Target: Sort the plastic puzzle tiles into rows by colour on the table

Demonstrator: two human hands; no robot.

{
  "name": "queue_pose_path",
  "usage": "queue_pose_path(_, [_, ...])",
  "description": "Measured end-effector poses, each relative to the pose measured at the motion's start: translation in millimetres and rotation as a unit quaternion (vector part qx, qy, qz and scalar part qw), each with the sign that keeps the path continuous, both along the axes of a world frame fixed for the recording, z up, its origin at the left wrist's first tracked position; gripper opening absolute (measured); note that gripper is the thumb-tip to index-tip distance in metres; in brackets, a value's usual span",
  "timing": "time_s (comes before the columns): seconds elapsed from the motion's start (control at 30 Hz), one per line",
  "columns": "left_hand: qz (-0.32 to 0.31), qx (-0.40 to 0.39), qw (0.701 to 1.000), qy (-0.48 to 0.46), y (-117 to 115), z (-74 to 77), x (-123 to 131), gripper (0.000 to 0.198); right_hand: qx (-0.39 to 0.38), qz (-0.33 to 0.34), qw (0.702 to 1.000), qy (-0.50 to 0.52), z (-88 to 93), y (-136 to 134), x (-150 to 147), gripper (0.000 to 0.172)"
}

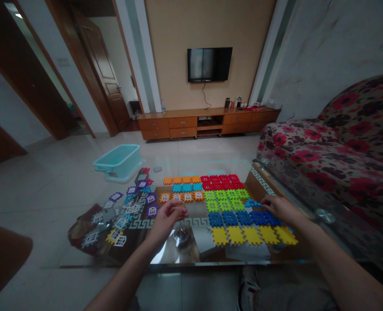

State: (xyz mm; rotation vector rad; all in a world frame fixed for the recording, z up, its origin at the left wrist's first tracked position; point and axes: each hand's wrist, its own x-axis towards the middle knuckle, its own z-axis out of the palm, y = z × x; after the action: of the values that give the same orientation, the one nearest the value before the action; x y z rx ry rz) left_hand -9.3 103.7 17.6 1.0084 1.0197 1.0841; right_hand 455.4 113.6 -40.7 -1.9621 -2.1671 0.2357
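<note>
A: Yellow interlocking tiles (pixel 236 235) noted. Others?
B: Red tiles (pixel 224 185), orange tiles (pixel 186 179), cyan tiles (pixel 186 188).
A: Sofa (pixel 324 155)?
B: Floral: red and dark blooms on beige.
A: Storage tub (pixel 122 166)?
B: Pale turquoise. Television (pixel 209 65): black.

The left forearm (pixel 126 271) and right forearm (pixel 337 255), both bare, angle inward and forward. The left grip (pixel 168 216) is loosely curled, fingers bent rightward; the right grip (pixel 279 208) points leftward, fingertips lowered.

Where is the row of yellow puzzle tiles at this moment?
In the head view, the yellow row lies right of centre on the glass table, towards its near edge, just below the row of dark blue tiles.
</note>
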Motion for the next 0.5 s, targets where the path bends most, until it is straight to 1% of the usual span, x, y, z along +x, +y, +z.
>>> queue_pose_path(0.17, [0.000,-0.001,1.000,0.008,1,0.9,2,0.034,0.012,-0.026,1.000,0.002,1.8,0,-5,0.028])
queue_pose_path(0.33, [-0.010,-0.006,1.000,0.018,4,-1.8,4,0.032,0.033,-0.035,0.998,0.028,0.7,8,-25,0.030])
queue_pose_path(0.5, [-0.017,-0.005,0.999,0.034,5,-3.7,3,0.029,0.030,-0.081,0.995,0.043,-3.7,16,-35,0.028])
